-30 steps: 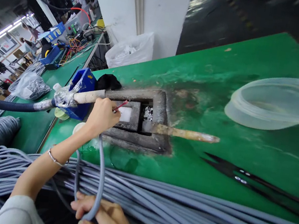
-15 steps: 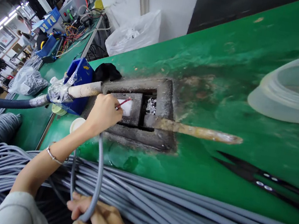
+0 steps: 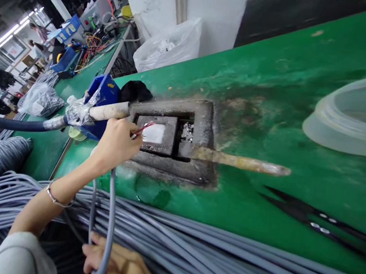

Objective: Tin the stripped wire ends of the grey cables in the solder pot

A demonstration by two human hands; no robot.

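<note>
My left hand (image 3: 115, 145) is closed around the end of a grey cable (image 3: 110, 218), whose thin red and pale wire tips (image 3: 140, 129) point at the bright pool in a dark, crusted solder pot (image 3: 200, 133) set into the green bench (image 3: 262, 94). The cable loops down to my right hand (image 3: 123, 269), low in the view, whose fingers curl around the bend of the loop. A bracelet sits on my left wrist.
A thick bundle of grey cables (image 3: 218, 263) runs along the near edge. A long crusted scraper (image 3: 234, 162) lies across the pot. Black snips (image 3: 319, 219) lie at right, a clear plastic tub (image 3: 362, 119) beyond. A blue bin (image 3: 105, 92) and hose stand left.
My left hand has drawn back slightly to the left, pulling the wire tips away from the pool's middle toward its left edge. My right hand keeps the loop.
</note>
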